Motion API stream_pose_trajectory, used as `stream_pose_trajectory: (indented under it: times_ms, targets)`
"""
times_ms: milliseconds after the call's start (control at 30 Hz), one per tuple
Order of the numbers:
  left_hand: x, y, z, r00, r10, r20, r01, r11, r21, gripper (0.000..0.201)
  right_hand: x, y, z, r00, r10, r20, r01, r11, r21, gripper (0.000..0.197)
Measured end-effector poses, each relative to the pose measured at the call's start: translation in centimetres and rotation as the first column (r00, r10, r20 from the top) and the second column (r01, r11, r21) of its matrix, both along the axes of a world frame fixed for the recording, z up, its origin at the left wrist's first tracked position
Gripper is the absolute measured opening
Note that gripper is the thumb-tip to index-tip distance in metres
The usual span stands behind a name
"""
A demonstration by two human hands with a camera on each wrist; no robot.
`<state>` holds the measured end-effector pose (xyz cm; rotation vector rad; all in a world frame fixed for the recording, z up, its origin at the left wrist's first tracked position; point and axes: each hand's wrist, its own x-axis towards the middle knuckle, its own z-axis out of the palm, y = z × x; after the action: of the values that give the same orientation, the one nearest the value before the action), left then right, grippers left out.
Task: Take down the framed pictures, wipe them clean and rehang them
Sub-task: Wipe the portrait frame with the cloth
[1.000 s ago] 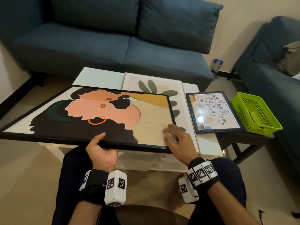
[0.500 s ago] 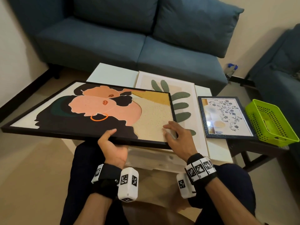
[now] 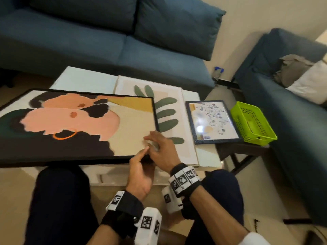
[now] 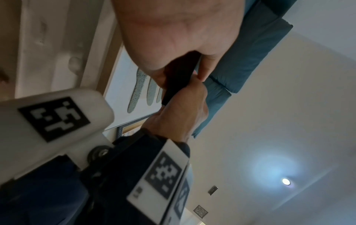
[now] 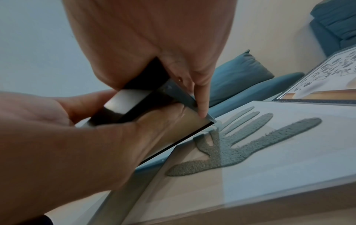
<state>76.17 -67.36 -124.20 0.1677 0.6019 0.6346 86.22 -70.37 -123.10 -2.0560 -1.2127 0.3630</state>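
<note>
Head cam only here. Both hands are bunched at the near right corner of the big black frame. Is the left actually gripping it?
Observer: Yes. In the right wrist view, the left hand has its thumb on the glass and its fingers under the black frame.
Operator: Right hand?
Observer: The right hand lies over the corner, one straight finger down against the frame's side edge.
Operator: Corner touching the leaf picture?
Observer: It overhangs the leaf picture. It looks raised, with no contact visible.
</note>
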Motion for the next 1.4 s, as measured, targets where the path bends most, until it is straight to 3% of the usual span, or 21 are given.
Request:
stream_pose_trajectory:
  times_ms: [167,333,533,800,900,1000,1133,1267,1400]
  targets:
    - [0.8,0.3,-0.1,0.999,-0.001,-0.036,0.002,1.0,0.023,0.049,0.9,-0.3,0.5,0.999,0.042,-0.011,-0.042,0.999,-0.034,0.032]
    - [1.0,0.4,0.0,0.998,-0.01,-0.062,0.009,1.0,-0.011,0.025,1.7,-0.8,0.0,0.998,0.064,0.006,-0.064,0.998,0.003,0.031]
    - [1.3,0.7,-0.4,0.997,0.039,-0.071,-0.046,0.995,-0.092,0.023,4.0,-2.3,0.2,0.998,-0.059,0.019,0.057,0.994,0.088,0.026]
    - [3.7,-0.5,0.5,0.984,0.084,-0.159,-0.104,0.988,-0.118,0.028,13.1,-6.3,1.6,0.948,-0.31,0.074,0.311,0.951,0.005,0.024]
    - [4.8,-0.3,0.5,0.979,0.096,-0.181,-0.121,0.984,-0.133,0.034,17.6,-8.1,2.1,0.889,-0.446,0.104,0.452,0.891,-0.042,0.023]
    - [5.7,-0.5,0.3,0.966,0.124,-0.225,-0.153,0.982,-0.112,0.024,22.8,-10.5,2.8,0.803,-0.575,0.158,0.592,0.801,-0.087,0.024]
    - [6.6,-0.7,-0.3,0.943,0.198,-0.267,-0.234,0.966,-0.112,0.03,30.0,-13.8,3.4,0.658,-0.704,0.267,0.751,0.639,-0.166,0.027]
    - [6.9,-1.1,-0.4,0.933,0.206,-0.294,-0.242,0.966,-0.091,0.028,35.3,-16.9,4.2,0.52,-0.809,0.275,0.854,0.482,-0.197,0.03]
    - [7.8,-1.4,-0.8,0.899,0.255,-0.356,-0.303,0.949,-0.086,0.043,38.8,-18.4,3.6,0.524,-0.796,0.302,0.844,0.438,-0.31,0.033]
